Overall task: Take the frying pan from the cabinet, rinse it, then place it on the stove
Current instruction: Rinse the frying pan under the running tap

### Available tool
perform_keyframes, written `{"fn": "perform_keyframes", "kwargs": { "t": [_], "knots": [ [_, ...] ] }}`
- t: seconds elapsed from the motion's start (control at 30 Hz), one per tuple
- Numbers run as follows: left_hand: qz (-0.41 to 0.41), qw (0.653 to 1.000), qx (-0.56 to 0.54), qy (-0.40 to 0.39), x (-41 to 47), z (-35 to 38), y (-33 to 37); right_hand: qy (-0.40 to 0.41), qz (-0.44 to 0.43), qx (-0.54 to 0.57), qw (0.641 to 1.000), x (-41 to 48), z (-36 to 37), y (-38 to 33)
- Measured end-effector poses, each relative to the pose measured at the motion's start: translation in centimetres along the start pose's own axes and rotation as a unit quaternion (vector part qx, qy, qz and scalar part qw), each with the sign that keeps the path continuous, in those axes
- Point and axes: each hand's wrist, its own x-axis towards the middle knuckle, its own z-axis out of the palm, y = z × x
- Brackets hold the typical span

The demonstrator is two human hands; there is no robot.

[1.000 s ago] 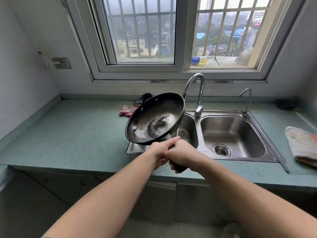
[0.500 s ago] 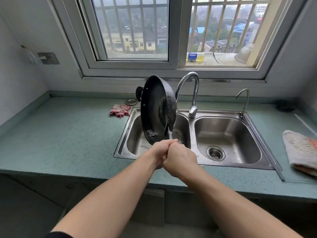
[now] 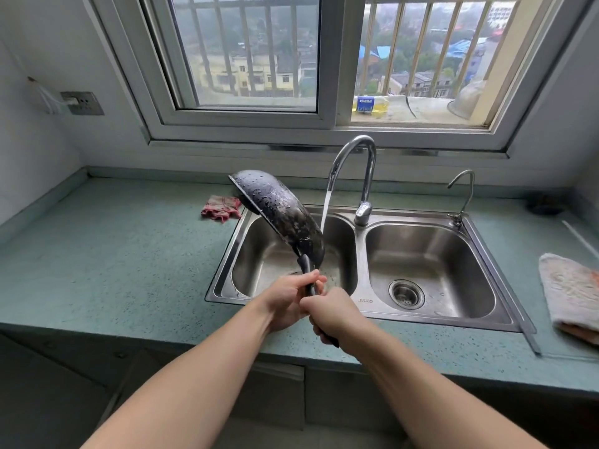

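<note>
A black frying pan (image 3: 280, 210) hangs tilted over the left basin of the steel double sink (image 3: 350, 314), its wet underside turned up and to the right, beaded with drops. Both hands grip its dark handle: my left hand (image 3: 285, 298) higher up near the pan, my right hand (image 3: 334, 314) lower, with the handle's end poking out below it. Water runs from the tall curved faucet (image 3: 364, 176) in a thin stream just to the right of the pan. No stove is in view.
A pink rag (image 3: 222, 207) lies on the green counter (image 3: 113, 247) left of the sink. A folded towel (image 3: 572, 291) sits at the right edge. A small second tap (image 3: 462, 196) stands behind the right basin. A barred window is behind.
The pan has rolled over from facing me, through standing on edge, to underside up. Water now runs from the faucet. Both hands have kept hold of the handle.
</note>
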Motion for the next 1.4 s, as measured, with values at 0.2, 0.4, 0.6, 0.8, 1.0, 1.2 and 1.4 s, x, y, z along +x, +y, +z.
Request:
{"fn": "perform_keyframes", "kwargs": {
  "t": [0.2,0.4,0.6,0.8,1.0,1.2,1.4],
  "knots": [
    [0.018,1.0,0.015,-0.013,-0.1,-1.3,-0.9,0.046,-0.056,-0.058,0.996,0.0,1.4,1.4],
    [0.04,0.988,0.144,0.029,-0.6,-1.0,-1.3,0.114,-0.083,-0.164,0.976,-0.3,1.1,3.2],
    [0.038,0.992,0.117,0.038,-1.2,-1.3,-2.7,0.163,-0.072,-0.237,0.955,-1.0,1.2,3.9],
    [0.034,0.988,0.141,0.059,-1.9,-2.0,-4.1,0.194,-0.065,-0.27,0.941,-2.0,3.0,5.7],
    [0.057,0.984,0.151,0.08,-2.1,-1.0,-5.0,0.218,-0.037,-0.257,0.941,-2.6,3.2,6.1],
    [0.05,0.984,0.158,0.064,-0.8,-0.3,-5.2,0.214,-0.022,-0.238,0.947,-1.1,2.3,6.7],
    [0.039,0.986,0.146,0.069,3.0,1.1,-4.5,0.217,-0.045,-0.257,0.941,2.3,-1.1,6.8]
  ]
}}
